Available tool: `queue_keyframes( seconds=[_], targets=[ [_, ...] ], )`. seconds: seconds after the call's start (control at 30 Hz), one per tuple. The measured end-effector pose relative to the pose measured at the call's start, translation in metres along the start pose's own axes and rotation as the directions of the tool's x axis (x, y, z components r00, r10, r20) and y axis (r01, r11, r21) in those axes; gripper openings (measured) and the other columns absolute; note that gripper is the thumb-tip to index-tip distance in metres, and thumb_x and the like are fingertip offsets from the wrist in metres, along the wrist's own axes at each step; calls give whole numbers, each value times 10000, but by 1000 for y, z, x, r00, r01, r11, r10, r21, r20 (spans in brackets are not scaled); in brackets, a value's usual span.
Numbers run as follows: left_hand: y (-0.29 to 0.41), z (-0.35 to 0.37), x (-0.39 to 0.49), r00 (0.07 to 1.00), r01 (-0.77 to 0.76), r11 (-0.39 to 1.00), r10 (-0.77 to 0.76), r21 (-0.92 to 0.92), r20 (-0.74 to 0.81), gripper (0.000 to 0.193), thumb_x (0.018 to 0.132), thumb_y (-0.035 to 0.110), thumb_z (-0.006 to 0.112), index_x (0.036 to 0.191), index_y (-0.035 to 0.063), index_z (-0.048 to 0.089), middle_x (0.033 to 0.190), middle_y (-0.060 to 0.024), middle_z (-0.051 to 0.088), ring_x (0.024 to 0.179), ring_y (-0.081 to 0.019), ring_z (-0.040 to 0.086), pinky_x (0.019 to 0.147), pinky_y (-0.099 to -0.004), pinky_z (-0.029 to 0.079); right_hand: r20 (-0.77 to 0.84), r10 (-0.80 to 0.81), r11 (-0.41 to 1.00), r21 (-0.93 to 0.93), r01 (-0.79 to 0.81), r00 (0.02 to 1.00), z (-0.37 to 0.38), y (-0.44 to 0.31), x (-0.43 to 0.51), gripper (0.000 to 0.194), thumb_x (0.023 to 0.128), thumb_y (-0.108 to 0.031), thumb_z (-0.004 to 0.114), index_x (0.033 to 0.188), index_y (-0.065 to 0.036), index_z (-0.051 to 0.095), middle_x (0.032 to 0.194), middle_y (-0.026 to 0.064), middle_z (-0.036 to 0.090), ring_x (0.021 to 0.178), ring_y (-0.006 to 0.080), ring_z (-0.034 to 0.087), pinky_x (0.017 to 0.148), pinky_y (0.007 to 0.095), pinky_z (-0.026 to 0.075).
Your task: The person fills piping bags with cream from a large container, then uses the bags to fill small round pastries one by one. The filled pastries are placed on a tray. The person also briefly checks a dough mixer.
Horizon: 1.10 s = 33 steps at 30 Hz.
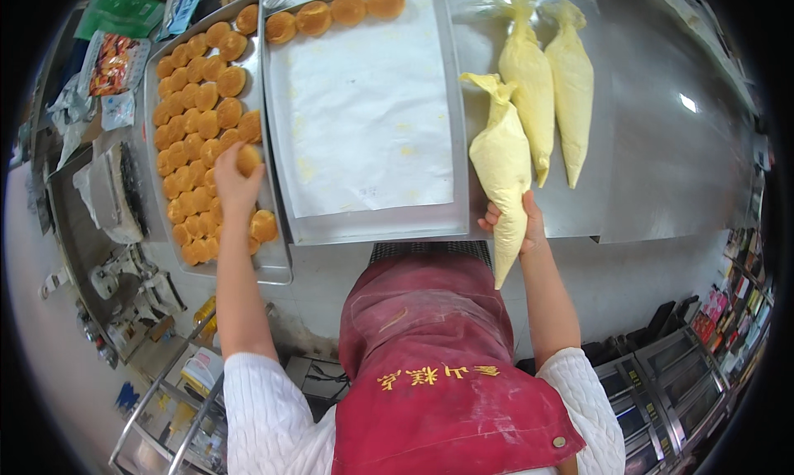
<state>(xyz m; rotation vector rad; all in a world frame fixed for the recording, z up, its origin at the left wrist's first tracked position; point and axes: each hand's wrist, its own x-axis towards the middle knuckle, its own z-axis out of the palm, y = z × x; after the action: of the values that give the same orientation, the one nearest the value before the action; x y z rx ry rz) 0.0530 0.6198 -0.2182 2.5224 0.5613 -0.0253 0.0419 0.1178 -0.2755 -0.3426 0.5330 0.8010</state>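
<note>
My left hand point(238, 180) grips one round golden bun point(249, 160) above the right part of a metal tray point(275, 270), where many small buns point(191, 121) lie in crowded rows. My right hand point(530, 222) is closed around the lower part of a plastic piping bag filled with pale yellow cream point(501, 159), its tip pointing towards me past the table's edge. Between my hands, a second metal tray point(372, 234) is lined with white paper point(372, 115); several buns point(348, 10) form a row along its far edge. Two more filled piping bags point(527, 72) lie right of it.
The trays rest on a steel table point(664, 165). Plastic packages point(118, 62) and a green bag point(119, 11) lie at the far left. Below on the left are a metal rail point(149, 400) and a white tub point(203, 369). Dark glass-fronted equipment point(670, 382) stands lower right.
</note>
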Motion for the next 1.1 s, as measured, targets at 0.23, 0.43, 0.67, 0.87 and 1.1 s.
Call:
queue_keyframes(
  seconds=[0.23, 0.43, 0.67, 0.87, 1.1],
  targets=[
    [119, 23, -102, 736, 664, -207, 11, -719, 677, 618, 731, 278, 541, 1272, 15, 402, 1122, -208, 540, 1001, -381, 561, 721, -342, 508, 152, 43, 993, 98, -59, 987, 31, 6, 7, 989, 690, -719, 561, 1260, 73, 402, 863, 71, 543, 816, 198, 578, 815, 399, 504],
    [181, 103, -176, 532, 835, 117, 84, -538, 843, 430, 734, 113, 480, 1149, 1, 460, 1068, -167, 556, 911, -280, 581, 678, -338, 510, 34, -67, 978, 200, 59, 997, 72, 2, 13, 875, 746, -677, 546, 1192, 63, 415, 842, 59, 516, 797, 201, 568, 815, 417, 511],
    [197, 117, -202, 486, 864, 131, 34, -486, 873, 467, 754, 89, 468, 1213, 19, 414, 1115, -121, 520, 979, -208, 535, 767, -316, 479, -38, -123, 984, 123, 126, 992, 93, 5, 20, 642, 849, -533, 539, 1174, 14, 458, 903, 94, 566, 752, 205, 600, 820, 414, 503],
    [180, 93, -199, 334, 916, 133, 267, -377, 904, 766, 675, 62, 614, 1355, 75, 263, 1234, -88, 446, 1076, -199, 498, 817, -308, 454, -64, -165, 983, 65, 169, 984, 90, 12, 29, 540, 874, -408, 581, 1159, 30, 446, 897, 144, 569, 787, 237, 607, 817, 402, 522],
    [186, 94, -188, 293, 922, 171, 279, -348, 915, 647, 807, 211, 667, 1317, 7, 325, 1184, -120, 504, 1000, -201, 543, 825, -284, 464, -59, -173, 981, -97, 167, 983, 76, 18, 32, 490, 833, -373, 639, 1097, 11, 484, 897, 101, 577, 856, 226, 602, 906, 402, 485]
  ],
)
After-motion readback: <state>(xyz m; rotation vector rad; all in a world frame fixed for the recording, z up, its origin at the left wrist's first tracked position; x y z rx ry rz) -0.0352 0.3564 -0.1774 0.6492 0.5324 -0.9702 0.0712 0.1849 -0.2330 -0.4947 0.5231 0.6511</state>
